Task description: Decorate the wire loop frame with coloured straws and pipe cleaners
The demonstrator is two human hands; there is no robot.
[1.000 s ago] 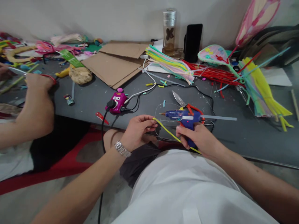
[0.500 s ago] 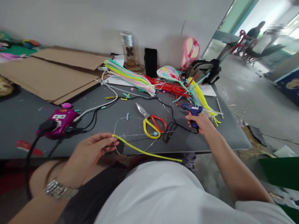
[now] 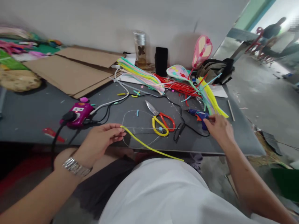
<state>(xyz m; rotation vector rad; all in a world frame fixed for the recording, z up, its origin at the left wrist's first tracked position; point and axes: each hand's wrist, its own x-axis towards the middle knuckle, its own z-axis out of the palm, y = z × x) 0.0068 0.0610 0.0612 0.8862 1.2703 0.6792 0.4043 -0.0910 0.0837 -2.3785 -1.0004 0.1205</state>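
Note:
My left hand (image 3: 108,135) pinches one end of a yellow pipe cleaner (image 3: 149,147) at the left side of a thin wire ring (image 3: 128,112). The pipe cleaner's free end hangs over the table's front edge. At the right, my right hand (image 3: 220,128) has its fingers closed at the handle of a blue glue gun (image 3: 195,112), which is low at the tabletop with its nozzle to the left. Scissors (image 3: 161,119) with one yellow and one red handle lie between my hands, partly within the ring. A small light-blue piece (image 3: 137,113) lies inside the ring.
A purple power strip (image 3: 80,115) with cables stands at the left, near cardboard sheets (image 3: 81,71). Behind are bundled pipe cleaners (image 3: 142,76), a bottle (image 3: 140,49), a phone (image 3: 161,61), two decorated fan shapes and a bag (image 3: 213,71). People sit far right.
The glue gun has gone down toward the tabletop, and my right hand has shifted to the back of its handle. My left hand still holds the pipe cleaner. The view has turned left.

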